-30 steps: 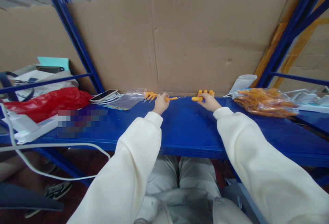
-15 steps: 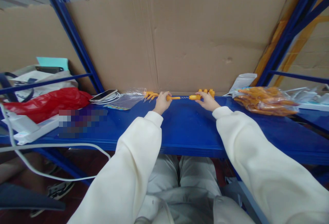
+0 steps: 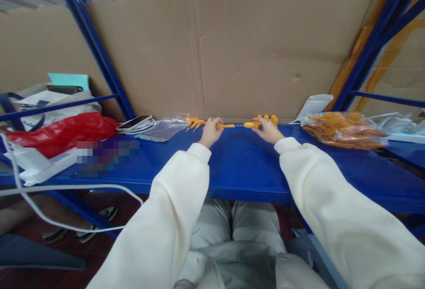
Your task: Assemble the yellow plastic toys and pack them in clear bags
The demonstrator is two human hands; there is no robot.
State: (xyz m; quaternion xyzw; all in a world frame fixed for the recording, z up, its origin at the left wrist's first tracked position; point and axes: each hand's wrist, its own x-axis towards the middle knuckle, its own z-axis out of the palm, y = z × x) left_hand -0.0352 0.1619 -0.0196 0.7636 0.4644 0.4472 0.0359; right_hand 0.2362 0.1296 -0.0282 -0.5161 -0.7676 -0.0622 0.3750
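My left hand (image 3: 210,133) is closed around one end of an orange ridged plastic rod (image 3: 228,126) at the back of the blue shelf. A thin metal spring (image 3: 239,125) runs from the rod towards an orange plastic piece with a rounded end (image 3: 251,125). My right hand (image 3: 269,131) has its fingers closed on that piece. Behind those fingers, knobby orange parts (image 3: 272,119) stick up, partly hidden. Just left of my left hand lie several orange parts (image 3: 195,122) and small loose springs, beside a clear plastic bag (image 3: 166,129).
A bag of orange parts (image 3: 345,129) lies to the right. On the left are a phone (image 3: 135,123) on a coiled white cable, a red plastic bag (image 3: 66,129) and a white power strip (image 3: 49,167). A cardboard wall (image 3: 249,50) stands behind. Another person's shoes (image 3: 108,213) show below.
My hands and the orange pieces look almost the same as before. Below the shelf at lower left, the other person's feet have shifted.
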